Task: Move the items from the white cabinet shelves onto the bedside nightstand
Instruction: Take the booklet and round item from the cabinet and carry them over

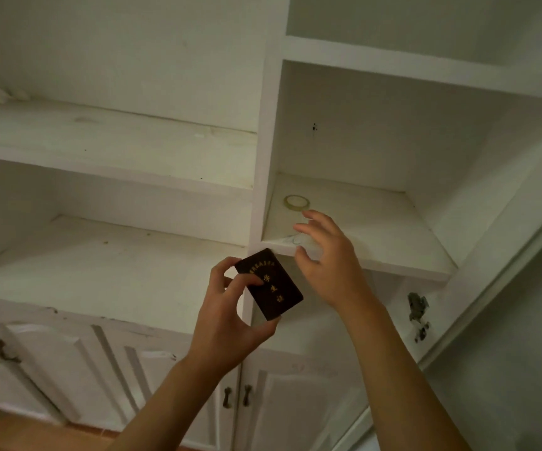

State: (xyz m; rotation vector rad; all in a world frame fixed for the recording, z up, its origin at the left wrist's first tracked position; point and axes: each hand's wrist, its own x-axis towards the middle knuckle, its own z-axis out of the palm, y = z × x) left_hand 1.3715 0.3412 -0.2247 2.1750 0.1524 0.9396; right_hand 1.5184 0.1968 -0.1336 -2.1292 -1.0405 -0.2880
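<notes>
White-painted wood on the cabinet (117,275), matt, scuffed and speckled along the shelf edges. Dark booklet (271,288) with a dull, leather-like cover and gold lettering. Clear glossy plastic on the tape roll (296,202). Tarnished metal door handles (237,397).

Head view, close, facing cabinet (263,131) (tilted upward)

The dark maroon booklet (269,284) pinched in the left hand (227,323) carries gold Chinese characters on its cover. Three large ones run down its length and read 学生证. A line of smaller gold characters along the edge nearest the right hand (328,265) is too small to read.
</notes>
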